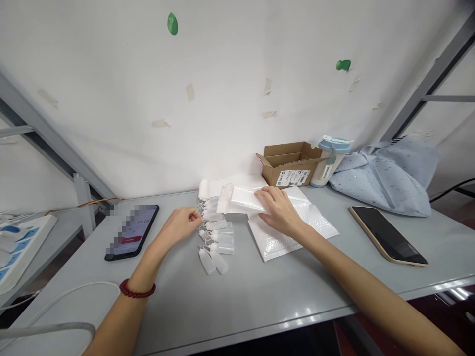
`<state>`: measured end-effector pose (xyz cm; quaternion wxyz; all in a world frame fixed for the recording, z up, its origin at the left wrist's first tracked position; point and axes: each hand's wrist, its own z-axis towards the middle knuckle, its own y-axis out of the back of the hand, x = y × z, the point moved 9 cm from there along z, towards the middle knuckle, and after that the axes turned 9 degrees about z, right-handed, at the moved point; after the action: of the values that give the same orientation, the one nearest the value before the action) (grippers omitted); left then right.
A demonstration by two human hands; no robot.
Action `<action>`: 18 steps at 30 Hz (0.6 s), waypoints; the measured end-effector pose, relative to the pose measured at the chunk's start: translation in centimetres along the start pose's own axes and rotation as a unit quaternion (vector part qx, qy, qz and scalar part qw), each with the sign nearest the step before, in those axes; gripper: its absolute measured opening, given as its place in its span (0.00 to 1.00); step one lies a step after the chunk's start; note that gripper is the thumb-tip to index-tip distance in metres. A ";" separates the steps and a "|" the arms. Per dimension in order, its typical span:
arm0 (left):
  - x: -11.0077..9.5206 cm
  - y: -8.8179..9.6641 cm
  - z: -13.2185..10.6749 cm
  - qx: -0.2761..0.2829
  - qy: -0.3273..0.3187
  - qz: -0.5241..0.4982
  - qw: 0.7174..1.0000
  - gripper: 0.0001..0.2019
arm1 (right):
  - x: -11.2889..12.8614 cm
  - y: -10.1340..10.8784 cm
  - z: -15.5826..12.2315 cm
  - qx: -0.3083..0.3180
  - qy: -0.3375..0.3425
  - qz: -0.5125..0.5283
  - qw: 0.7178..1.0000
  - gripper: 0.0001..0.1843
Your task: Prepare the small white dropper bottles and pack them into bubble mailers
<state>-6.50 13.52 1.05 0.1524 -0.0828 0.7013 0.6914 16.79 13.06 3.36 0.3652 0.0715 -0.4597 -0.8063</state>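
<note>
My right hand grips a clear plastic bag with a white block-shaped item inside, fingers over its right end. It is held above a white bubble mailer lying on the table. Several small translucent squeeze bottles with thin loops at their tops lie in a column left of the mailer. Beside the loops, my left hand is closed with curled fingertips; whether a loop is between them is hidden. More white packets lie flat behind the bottles, against the wall.
An open cardboard box, a blue-lidded tumbler and a pale blue cloth bag stand along the wall. Phones lie left and right on the grey table. A power strip is far left.
</note>
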 end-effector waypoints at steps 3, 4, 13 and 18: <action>-0.2 0.7 0.0 -0.026 -0.003 0.001 1.000 0.09 | 0.0 -0.1 0.0 0.006 -0.004 -0.003 1.000 0.25; -0.2 1.0 0.0 -0.036 -0.005 -0.003 0.999 0.09 | -0.1 -0.1 0.0 0.008 -0.005 -0.004 1.000 0.25; 0.7 4.0 -0.5 -0.170 0.024 -0.088 0.981 0.10 | 0.0 -0.4 0.0 0.022 -0.004 -0.010 1.000 0.24; 1.3 5.0 -1.1 -0.226 0.068 -0.127 0.963 0.09 | 0.0 -0.4 0.0 0.024 -0.003 -0.012 1.000 0.24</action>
<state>-9.45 12.65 5.34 0.1682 -0.2507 0.5188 0.7998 16.56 13.13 3.03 0.3523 0.0831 -0.4792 -0.7996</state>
